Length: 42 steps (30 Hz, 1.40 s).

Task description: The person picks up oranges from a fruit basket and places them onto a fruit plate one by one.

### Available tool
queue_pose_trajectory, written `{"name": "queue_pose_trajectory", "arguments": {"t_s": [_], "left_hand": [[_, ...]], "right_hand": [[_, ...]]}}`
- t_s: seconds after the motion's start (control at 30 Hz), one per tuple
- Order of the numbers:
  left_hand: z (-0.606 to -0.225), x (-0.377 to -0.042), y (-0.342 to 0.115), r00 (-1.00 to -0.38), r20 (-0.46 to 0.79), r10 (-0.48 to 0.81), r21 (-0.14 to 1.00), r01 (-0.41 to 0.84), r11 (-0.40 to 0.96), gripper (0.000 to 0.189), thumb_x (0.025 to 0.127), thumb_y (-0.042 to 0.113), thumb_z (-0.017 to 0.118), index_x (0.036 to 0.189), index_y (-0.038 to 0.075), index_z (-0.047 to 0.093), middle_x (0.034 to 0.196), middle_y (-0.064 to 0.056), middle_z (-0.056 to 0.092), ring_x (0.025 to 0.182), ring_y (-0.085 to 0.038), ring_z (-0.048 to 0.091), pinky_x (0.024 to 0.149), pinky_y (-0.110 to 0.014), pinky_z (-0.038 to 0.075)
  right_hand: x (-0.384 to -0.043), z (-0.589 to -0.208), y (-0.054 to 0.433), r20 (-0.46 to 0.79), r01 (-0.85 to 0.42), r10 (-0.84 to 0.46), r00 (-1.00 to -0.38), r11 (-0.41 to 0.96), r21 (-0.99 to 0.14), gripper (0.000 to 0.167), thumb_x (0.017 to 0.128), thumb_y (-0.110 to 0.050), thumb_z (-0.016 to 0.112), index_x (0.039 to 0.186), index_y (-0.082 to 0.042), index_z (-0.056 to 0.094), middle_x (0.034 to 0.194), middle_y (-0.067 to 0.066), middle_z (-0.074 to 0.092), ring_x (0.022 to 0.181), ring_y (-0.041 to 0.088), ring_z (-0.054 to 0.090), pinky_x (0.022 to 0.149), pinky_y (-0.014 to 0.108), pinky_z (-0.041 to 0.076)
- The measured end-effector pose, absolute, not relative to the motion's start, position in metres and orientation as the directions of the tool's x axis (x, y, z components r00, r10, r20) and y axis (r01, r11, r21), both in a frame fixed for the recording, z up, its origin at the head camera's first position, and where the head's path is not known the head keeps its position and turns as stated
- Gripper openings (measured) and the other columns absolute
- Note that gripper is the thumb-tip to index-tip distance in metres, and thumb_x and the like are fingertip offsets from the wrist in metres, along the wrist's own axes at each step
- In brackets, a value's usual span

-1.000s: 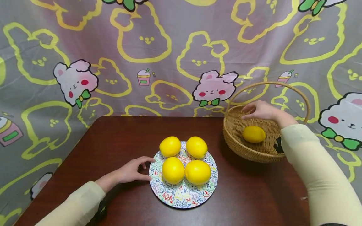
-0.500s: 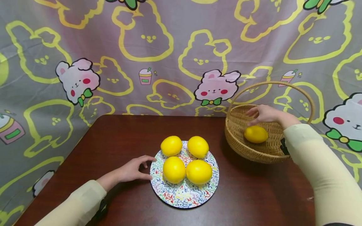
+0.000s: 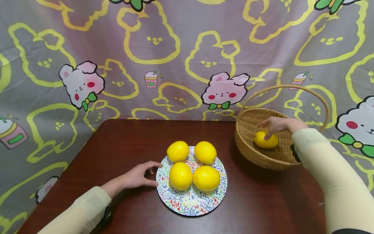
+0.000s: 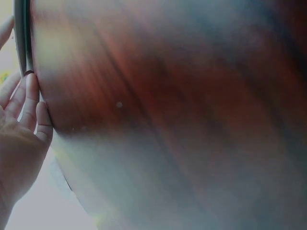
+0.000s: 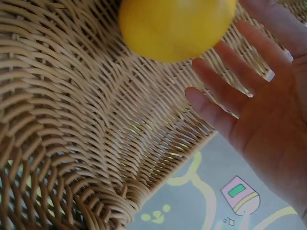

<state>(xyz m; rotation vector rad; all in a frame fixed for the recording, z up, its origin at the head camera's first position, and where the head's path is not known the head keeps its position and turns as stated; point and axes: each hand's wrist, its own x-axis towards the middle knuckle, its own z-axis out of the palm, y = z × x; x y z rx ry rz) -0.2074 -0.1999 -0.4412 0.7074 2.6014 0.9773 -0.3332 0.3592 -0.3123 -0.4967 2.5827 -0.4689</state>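
A round white plate (image 3: 191, 204) with a colourful squiggle pattern carries several yellow lemons (image 3: 180, 176). Against its left rim rests my left hand (image 3: 134, 177), thumb and fingers spread along the edge; the left wrist view shows the fingertips at the plate's side. At the right stands a wicker basket (image 3: 248, 151) with one lemon (image 3: 270, 142) inside. My right hand (image 3: 277, 124) reaches into the basket over that lemon, its thumb in front of it. In the right wrist view, extended fingers (image 5: 225, 93) lie beside the lemon without curling round it.
The basket's tall arched handle (image 3: 281, 86) rises over the right hand. Dark brown wooden table (image 3: 131, 139) lies under everything. Behind it hangs a grey cloth (image 3: 169, 42) printed with cartoon rabbits.
My right hand has come down from above the basket's lemon to the lemon itself. My left hand stays at the plate's rim. The whole head view has shifted slightly.
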Motion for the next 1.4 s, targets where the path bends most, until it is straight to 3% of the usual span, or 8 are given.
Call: {"name": "queue_pose_trajectory", "arguments": {"t_s": [0.13,0.37,0.5,0.67,1.0,1.2,1.4], "left_hand": [[-0.443,-0.208,-0.200,-0.842,-0.090,0.532,0.680,0.339,0.651,0.065,0.077,0.041,0.081,0.133,0.019,0.055,0.116,0.006,0.055,0.095,-0.018,0.049,0.080,-0.034,0.043],[-0.443,-0.208,-0.199,-0.837,-0.078,0.541,0.681,0.351,0.642,0.065,0.078,0.042,0.081,0.133,0.019,0.055,0.116,0.006,0.056,0.094,-0.018,0.049,0.080,-0.032,0.043],[-0.443,-0.208,-0.199,-0.841,-0.073,0.537,0.678,0.353,0.645,0.065,0.078,0.042,0.080,0.133,0.018,0.055,0.117,0.005,0.056,0.094,-0.017,0.049,0.080,-0.031,0.043],[-0.443,-0.207,-0.197,-0.841,-0.067,0.536,0.678,0.356,0.643,0.065,0.078,0.041,0.081,0.132,0.018,0.055,0.117,0.005,0.056,0.093,-0.018,0.050,0.079,-0.032,0.044],[-0.442,-0.207,-0.196,-0.837,-0.059,0.544,0.672,0.370,0.642,0.064,0.078,0.039,0.082,0.132,0.017,0.055,0.117,0.005,0.056,0.093,-0.018,0.049,0.078,-0.033,0.044],[-0.440,-0.207,-0.197,-0.838,-0.063,0.542,0.673,0.365,0.643,0.065,0.078,0.039,0.081,0.133,0.017,0.055,0.115,0.005,0.056,0.093,-0.019,0.049,0.078,-0.033,0.044],[-0.439,-0.206,-0.199,-0.838,-0.068,0.542,0.678,0.360,0.641,0.064,0.078,0.038,0.081,0.133,0.016,0.055,0.117,0.004,0.056,0.094,-0.019,0.049,0.079,-0.033,0.044]], "right_hand": [[-0.333,-0.322,0.362,-0.395,-0.258,-0.429,-0.812,0.872,-0.417,0.078,0.078,-0.014,0.081,0.140,0.009,0.040,0.140,0.039,0.033,0.129,0.058,0.025,0.100,0.062,0.031],[-0.334,-0.336,0.365,-0.464,-0.170,-0.400,-0.790,0.871,-0.462,0.080,0.080,-0.013,0.078,0.144,0.006,0.034,0.129,0.038,0.038,0.109,0.043,0.048,0.080,0.052,0.050],[-0.335,-0.339,0.361,-0.484,-0.146,-0.386,-0.785,0.875,-0.461,0.083,0.078,-0.016,0.080,0.145,0.004,0.033,0.124,0.034,0.040,0.106,0.043,0.050,0.073,0.054,0.052],[-0.332,-0.339,0.358,-0.527,-0.115,-0.355,-0.772,0.894,-0.433,0.085,0.079,-0.023,0.080,0.145,0.002,0.032,0.131,0.038,0.030,0.108,0.046,0.047,0.066,0.048,0.054],[-0.330,-0.338,0.359,-0.514,-0.099,-0.341,-0.787,0.892,-0.440,0.083,0.077,-0.019,0.079,0.143,0.003,0.034,0.119,0.029,0.040,0.097,0.036,0.051,0.064,0.046,0.053],[-0.335,-0.332,0.354,-0.429,-0.191,-0.384,-0.817,0.884,-0.427,0.078,0.076,-0.021,0.079,0.139,0.003,0.039,0.107,0.021,0.049,0.087,0.030,0.055,0.060,0.040,0.052],[-0.333,-0.316,0.345,-0.366,-0.234,-0.428,-0.826,0.852,-0.468,0.075,0.076,-0.018,0.079,0.136,0.006,0.041,0.106,0.021,0.051,0.086,0.030,0.056,0.065,0.041,0.052]]}}
